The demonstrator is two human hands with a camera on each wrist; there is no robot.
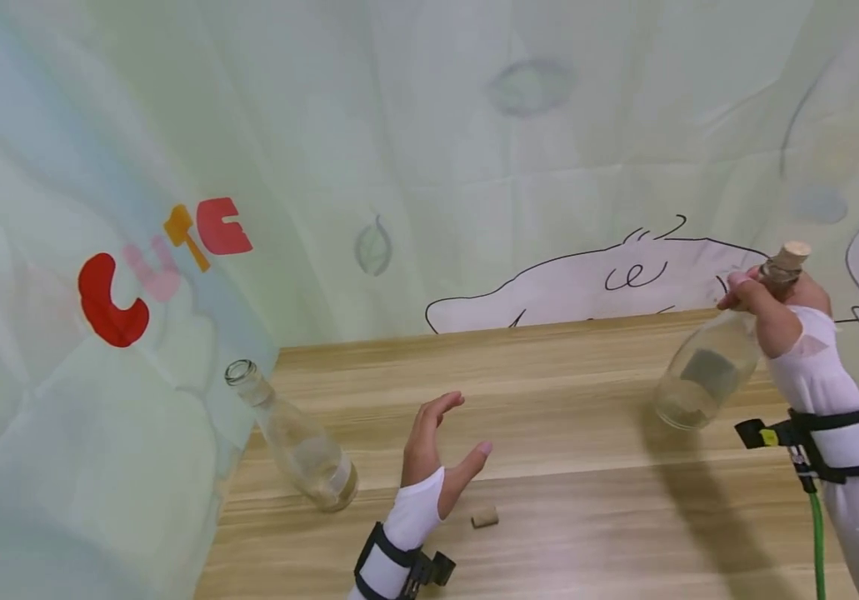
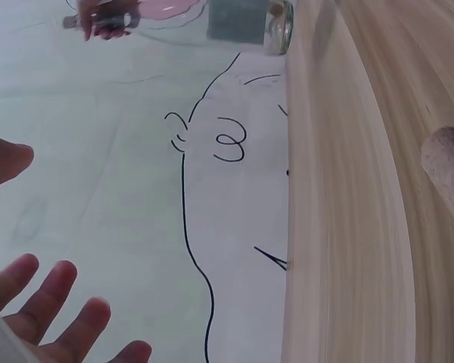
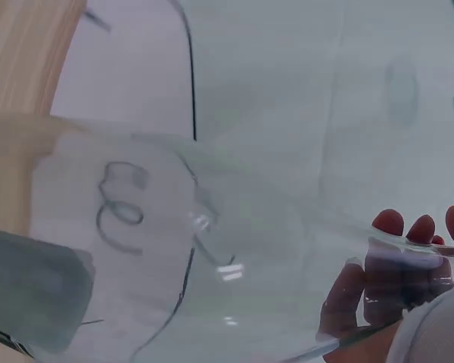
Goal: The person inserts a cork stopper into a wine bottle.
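My right hand (image 1: 777, 308) grips a clear glass bottle (image 1: 706, 375) around its neck at the right of the head view. A cork (image 1: 794, 252) sits in that bottle's mouth, and the bottle leans with its base toward the left. In the right wrist view the fingers (image 3: 388, 221) curl about the glass. My left hand (image 1: 432, 458) hovers over the table with fingers spread and holds nothing. Just right of its wrist a loose cork (image 1: 485, 517) lies on the wood. An uncorked clear bottle (image 1: 309, 454) stands to the left of that hand.
The wooden table (image 1: 549, 400) backs onto a pale printed cloth (image 1: 429, 167), which also hangs along the left side. Black straps with small cameras circle both wrists. A green cable (image 1: 818, 542) hangs from the right one.
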